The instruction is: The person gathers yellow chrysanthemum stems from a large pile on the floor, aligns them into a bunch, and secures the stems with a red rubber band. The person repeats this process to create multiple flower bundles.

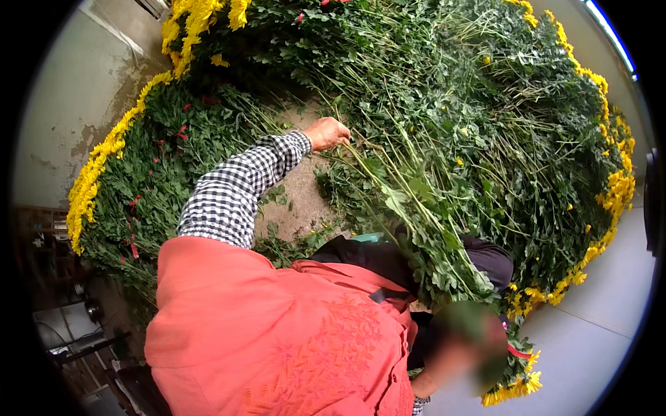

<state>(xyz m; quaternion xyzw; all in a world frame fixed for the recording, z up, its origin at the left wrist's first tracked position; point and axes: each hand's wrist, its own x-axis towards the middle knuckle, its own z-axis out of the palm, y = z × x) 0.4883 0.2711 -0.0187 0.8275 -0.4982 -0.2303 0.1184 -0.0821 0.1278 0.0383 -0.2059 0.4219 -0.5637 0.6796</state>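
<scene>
My left hand (327,134) is closed in a pinch on the thin stem ends of a bunch of yellow chrysanthemums. The leafy stems (423,229) slant down across my dark-clad lap toward the lower right. My right hand (444,364) is at the flower end of this bunch, but a blurred patch hides its fingers, so its grip cannot be made out. Just past it, yellow flower heads (517,390) hang beside a red tie (519,352).
Cut chrysanthemums lie heaped in a large pile (485,132) ahead and to the right, flowers facing outward. Red-tied bunches (166,166) are stacked at the left. Between them shows brown floor (298,201) with loose leaves. A stained wall (76,104) rises at the far left.
</scene>
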